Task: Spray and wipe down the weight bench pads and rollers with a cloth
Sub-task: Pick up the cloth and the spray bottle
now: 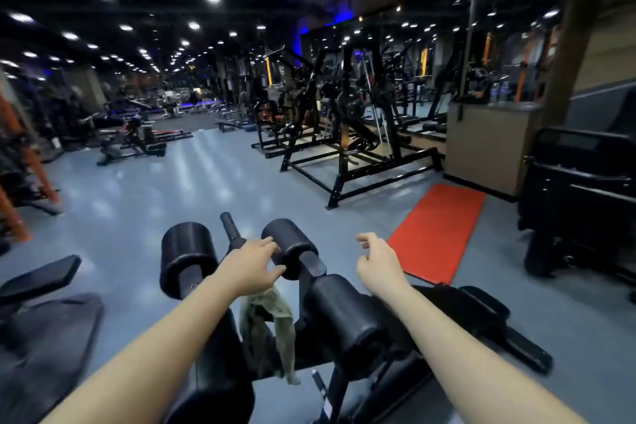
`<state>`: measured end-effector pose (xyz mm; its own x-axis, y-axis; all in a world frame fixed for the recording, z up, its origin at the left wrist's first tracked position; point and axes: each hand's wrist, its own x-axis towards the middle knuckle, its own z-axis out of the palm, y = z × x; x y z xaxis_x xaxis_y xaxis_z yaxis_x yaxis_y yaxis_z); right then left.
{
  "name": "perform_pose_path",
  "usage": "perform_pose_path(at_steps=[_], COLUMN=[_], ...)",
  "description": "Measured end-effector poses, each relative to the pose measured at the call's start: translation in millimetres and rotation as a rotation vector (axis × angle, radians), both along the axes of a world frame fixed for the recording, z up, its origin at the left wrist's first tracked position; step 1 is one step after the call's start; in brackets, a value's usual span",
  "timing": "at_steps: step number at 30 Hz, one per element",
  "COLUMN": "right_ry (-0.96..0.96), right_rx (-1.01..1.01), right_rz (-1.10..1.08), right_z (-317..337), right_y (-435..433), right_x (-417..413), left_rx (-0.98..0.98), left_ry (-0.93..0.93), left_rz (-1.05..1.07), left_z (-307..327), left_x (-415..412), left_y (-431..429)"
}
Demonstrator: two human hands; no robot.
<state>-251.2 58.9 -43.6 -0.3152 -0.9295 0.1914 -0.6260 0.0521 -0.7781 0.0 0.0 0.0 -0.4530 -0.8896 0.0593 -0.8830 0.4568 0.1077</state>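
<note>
The black weight bench stands in front of me with its foam rollers at the far end. The far left roller (187, 258) and the far right roller (292, 244) flank a black post (230, 227). A nearer right roller (344, 315) lies below them. My left hand (253, 265) reaches to the far right roller, fingers spread and touching its near face. A pale green cloth (272, 323) hangs just under that hand, over the frame between the rollers. My right hand (378, 262) hovers to the right of the rollers, fingers loosely curled, holding nothing. No spray bottle is in view.
A red floor mat (437, 234) lies right of the bench. A black plate-loaded rack (361, 155) stands beyond it. Another bench pad (39, 277) is at the left, a black machine (581, 203) at the right. Grey floor (155, 189) stretches ahead.
</note>
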Motion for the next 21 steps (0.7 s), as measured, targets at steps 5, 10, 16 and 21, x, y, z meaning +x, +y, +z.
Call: perform_pose_path(at_steps=[5,10,16,21], right_ry=[-0.044,-0.115,-0.325,-0.435], right_rx=[0.109,0.049,-0.08,0.079], right_rz=[0.145,0.085,-0.228,-0.538], right_z=[-26.7,-54.1,-96.0,-190.0], right_y=[-4.5,5.0,42.3,108.8], right_x=[60.2,71.6,35.8,-26.9], left_rx=[0.411,0.008,0.073,0.512], left_ry=[0.125,-0.007,0.227,0.318], left_rz=[-0.02,-0.058,-0.109,-0.257], left_z=[-22.2,-26.8,-40.3,-106.5], left_x=[60.4,32.0,-51.3,-105.1], left_y=[7.3,33.4,91.8,119.7])
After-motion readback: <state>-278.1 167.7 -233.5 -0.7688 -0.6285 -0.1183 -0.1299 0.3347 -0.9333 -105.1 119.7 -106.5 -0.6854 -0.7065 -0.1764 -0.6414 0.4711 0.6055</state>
